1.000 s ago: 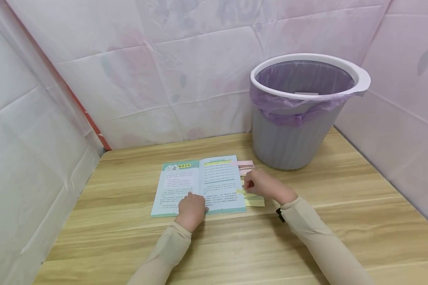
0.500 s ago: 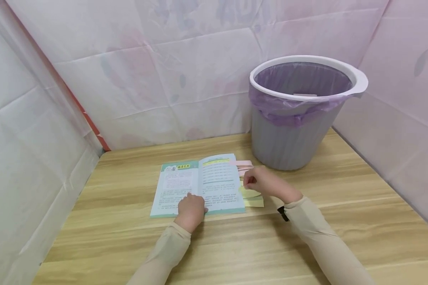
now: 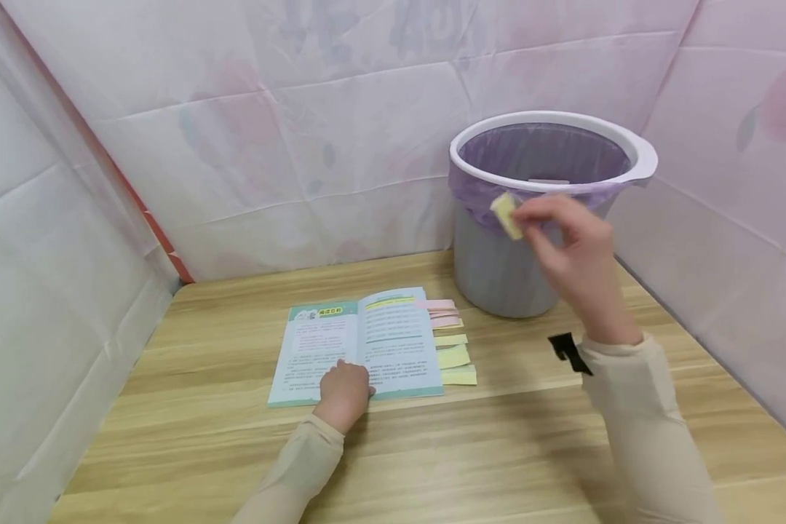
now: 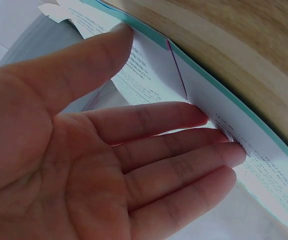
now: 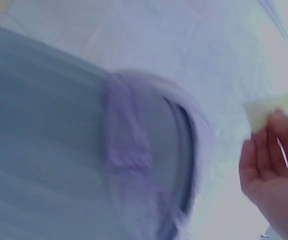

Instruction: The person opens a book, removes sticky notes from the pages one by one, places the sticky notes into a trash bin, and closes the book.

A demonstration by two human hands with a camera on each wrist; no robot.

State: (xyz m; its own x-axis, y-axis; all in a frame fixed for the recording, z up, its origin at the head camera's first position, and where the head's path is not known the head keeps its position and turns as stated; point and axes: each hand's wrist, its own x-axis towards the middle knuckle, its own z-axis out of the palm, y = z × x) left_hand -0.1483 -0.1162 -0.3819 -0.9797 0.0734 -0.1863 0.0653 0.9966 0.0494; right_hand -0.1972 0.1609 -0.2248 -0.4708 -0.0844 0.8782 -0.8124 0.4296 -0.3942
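Observation:
An open booklet (image 3: 396, 346) lies on the wooden table, with pink sticky tabs (image 3: 441, 305) and yellow sticky tabs (image 3: 454, 356) jutting from its right edge. My left hand (image 3: 344, 391) rests on the lower middle of its pages; in the left wrist view the fingers (image 4: 168, 155) are nearly straight, fingertips at the page. Between thumb and fingers, my right hand (image 3: 579, 251) pinches a yellow sticky note (image 3: 507, 215). That hand is raised in front of the trash bin (image 3: 498, 273), the note at about the height of its purple liner (image 3: 481, 200).
The grey bin stands at the back right of the table (image 3: 236, 349), with a white rim (image 3: 643, 156). Inside it a pale strip (image 3: 549, 181) shows. Patterned sheets (image 3: 340, 145) hang behind and on both sides.
My right hand has come away from the booklet's right edge and risen toward the bin, holding a yellow sticky note. My left hand stays on the booklet. The head view has shifted slightly.

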